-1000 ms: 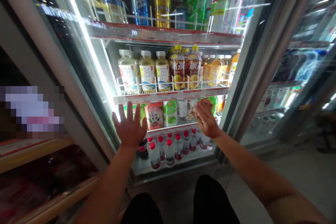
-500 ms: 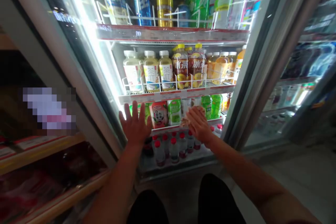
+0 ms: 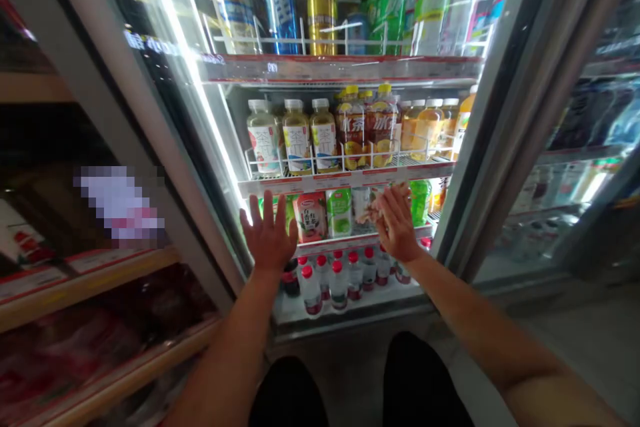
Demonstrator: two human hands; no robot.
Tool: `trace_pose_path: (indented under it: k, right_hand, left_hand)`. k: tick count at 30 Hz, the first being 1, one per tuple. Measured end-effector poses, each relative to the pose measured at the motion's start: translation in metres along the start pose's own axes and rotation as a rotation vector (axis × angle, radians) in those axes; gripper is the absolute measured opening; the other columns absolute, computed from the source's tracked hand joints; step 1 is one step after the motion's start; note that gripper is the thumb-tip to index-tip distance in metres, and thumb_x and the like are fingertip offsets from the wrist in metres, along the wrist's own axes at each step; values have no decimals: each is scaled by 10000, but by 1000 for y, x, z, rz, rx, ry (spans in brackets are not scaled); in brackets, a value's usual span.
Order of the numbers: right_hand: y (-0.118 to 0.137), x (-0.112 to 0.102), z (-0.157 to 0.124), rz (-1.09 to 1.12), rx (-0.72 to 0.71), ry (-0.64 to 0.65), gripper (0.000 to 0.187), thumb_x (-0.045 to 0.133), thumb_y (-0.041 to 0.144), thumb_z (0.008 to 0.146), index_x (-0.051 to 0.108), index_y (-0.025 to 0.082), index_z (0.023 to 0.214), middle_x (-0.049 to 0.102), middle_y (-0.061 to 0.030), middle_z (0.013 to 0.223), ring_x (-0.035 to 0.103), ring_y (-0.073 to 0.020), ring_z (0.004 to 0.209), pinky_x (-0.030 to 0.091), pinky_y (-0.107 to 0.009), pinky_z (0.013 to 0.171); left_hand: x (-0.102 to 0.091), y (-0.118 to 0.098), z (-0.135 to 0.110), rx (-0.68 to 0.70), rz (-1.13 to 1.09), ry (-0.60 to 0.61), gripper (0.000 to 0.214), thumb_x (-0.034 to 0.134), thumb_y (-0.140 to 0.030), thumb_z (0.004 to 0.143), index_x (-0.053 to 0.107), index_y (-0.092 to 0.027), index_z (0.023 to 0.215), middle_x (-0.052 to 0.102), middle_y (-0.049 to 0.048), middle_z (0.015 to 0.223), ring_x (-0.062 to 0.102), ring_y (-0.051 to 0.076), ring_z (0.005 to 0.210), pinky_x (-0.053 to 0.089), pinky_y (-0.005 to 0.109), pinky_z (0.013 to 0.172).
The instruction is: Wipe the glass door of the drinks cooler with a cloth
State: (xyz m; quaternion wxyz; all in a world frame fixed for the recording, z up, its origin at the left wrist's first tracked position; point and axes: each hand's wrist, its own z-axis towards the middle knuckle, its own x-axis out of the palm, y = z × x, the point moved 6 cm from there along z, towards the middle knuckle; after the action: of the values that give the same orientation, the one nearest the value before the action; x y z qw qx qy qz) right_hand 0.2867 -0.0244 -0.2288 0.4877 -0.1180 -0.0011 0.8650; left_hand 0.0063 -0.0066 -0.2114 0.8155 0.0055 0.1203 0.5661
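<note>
My left hand (image 3: 270,233) has its fingers spread, palm toward the glass door of a lit drinks fridge, and holds nothing. To the right, my right hand (image 3: 399,223) presses a crumpled pale cloth (image 3: 376,209) against the glass, its fingers close together over it. Part of the cloth is hidden under the hand, and its exact kind is hard to make out. Behind the glass between the hands are a red drink carton (image 3: 311,217) and a green carton (image 3: 340,212). A green bottle (image 3: 420,201) shows just right of my right hand.
Tea bottles (image 3: 299,137) and yellow-capped bottles (image 3: 384,127) line the middle shelf, with cans (image 3: 321,10) above. Red-capped water bottles (image 3: 339,287) stand at the bottom. A metal door frame (image 3: 515,107) rises at right; a wooden-edged shelf (image 3: 95,270) is at left.
My right hand has slid right and slightly up across the glass with the cloth. My left hand stays spread at nearly the same spot. The view has shifted a little left.
</note>
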Motion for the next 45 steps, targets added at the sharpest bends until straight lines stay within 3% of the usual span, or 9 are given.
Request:
trace_pose_path:
  k: [4, 11, 17, 23, 30, 36, 38, 42, 45]
  right_hand:
    - [-7, -6, 13, 8, 152, -164, 695, 494, 193, 1005, 195, 251, 1630, 297, -110, 1652, 247, -309, 1548, 304, -606, 1241]
    - [31, 14, 8, 41, -155, 89, 729, 534, 154, 986, 201, 235, 1629, 460, -105, 1565, 336, -262, 1517, 361, -500, 1243]
    - [13, 0, 35, 28, 72, -165, 717, 511, 164, 990, 197, 249, 1630, 318, -89, 1644, 277, -305, 1539, 342, -575, 1237]
    - [55, 26, 7, 94, -286, 185, 748, 548, 139, 972, 194, 200, 1629, 513, -89, 1527, 352, -251, 1511, 358, -476, 1251]
    - [26, 8, 41, 51, 51, -132, 736, 506, 141, 983, 181, 267, 1631, 341, -76, 1635, 289, -295, 1535, 329, -558, 1249]
    - [68, 30, 2, 130, -327, 224, 646, 499, 149, 992, 293, 199, 1602, 535, -79, 1508, 397, -225, 1487, 371, -445, 1247]
    - [58, 25, 7, 113, -279, 195, 636, 501, 151, 990, 311, 199, 1595, 520, -87, 1520, 386, -231, 1494, 364, -457, 1248]
    - [31, 12, 29, 46, -43, -42, 690, 509, 149, 975, 258, 215, 1615, 435, -116, 1580, 303, -275, 1532, 354, -539, 1234]
    - [43, 21, 22, 53, -87, 10, 672, 495, 161, 981, 271, 216, 1612, 455, -105, 1568, 324, -266, 1523, 358, -518, 1239]
  left_hand:
    - [1, 2, -1, -31, 15, 19, 614, 529, -337, 986, 399, -198, 1570, 315, 123, 1626, 74, 296, 1557, 59, 551, 1273]
    - [-5, -4, 1, 27, 51, -34, 649, 533, -302, 993, 332, -185, 1598, 276, 123, 1638, 71, 276, 1559, 53, 508, 1282]
    - [-4, -3, 0, 7, 33, -21, 633, 516, -307, 998, 340, -193, 1596, 280, 114, 1639, 68, 286, 1558, 56, 528, 1281]
    - [-7, -6, 2, 27, 48, -41, 657, 517, -288, 1004, 292, -192, 1613, 262, 120, 1643, 79, 281, 1559, 60, 507, 1282]
    - [-8, -7, 3, 46, 68, -52, 684, 524, -285, 1001, 256, -190, 1623, 240, 118, 1650, 72, 285, 1560, 68, 513, 1278]
    - [-8, -6, 3, 37, 48, -49, 659, 533, -284, 997, 305, -185, 1607, 251, 119, 1647, 73, 274, 1561, 56, 501, 1281]
    - [-8, -7, 3, 35, 61, -48, 644, 521, -290, 1002, 317, -183, 1603, 250, 119, 1648, 78, 275, 1560, 65, 504, 1280]
    - [-6, -5, 2, 26, 65, -51, 633, 513, -304, 1002, 332, -196, 1599, 279, 109, 1641, 90, 271, 1559, 79, 509, 1281]
    - [-2, 0, -1, -22, 23, -10, 611, 522, -317, 995, 381, -206, 1579, 318, 107, 1628, 84, 277, 1559, 65, 529, 1281]
